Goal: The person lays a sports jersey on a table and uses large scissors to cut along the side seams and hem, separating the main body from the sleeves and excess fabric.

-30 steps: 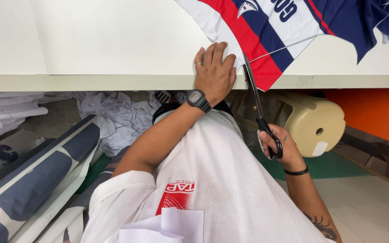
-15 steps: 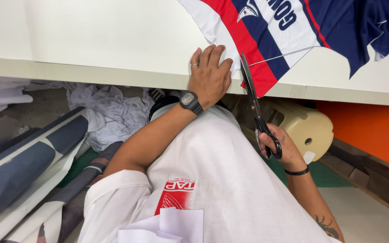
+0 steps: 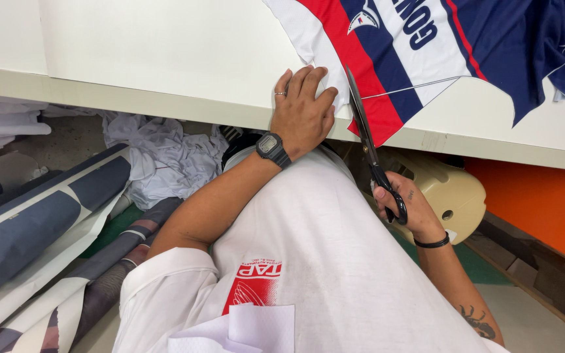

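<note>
**Scissors at the near edge of the cutting surface**

The left hand lies flat, fingers spread narrow, on the white surface right at its near edge, pressing down the white border of a printed fabric striped in white, red and navy. A black wristwatch sits on that wrist and a ring on one finger.

The right hand hangs below the surface edge, closed around the black handles of long scissors. The blades point up and away, nearly closed, crossing the near edge just beside the left hand and meeting the fabric at its red stripe, where a red corner droops over the edge.

The fabric spreads toward the far right corner of the surface. Under the surface lie crumpled white cloth, grey and white fabric rolls at the left, and a cream plastic stool behind the right hand.
</note>
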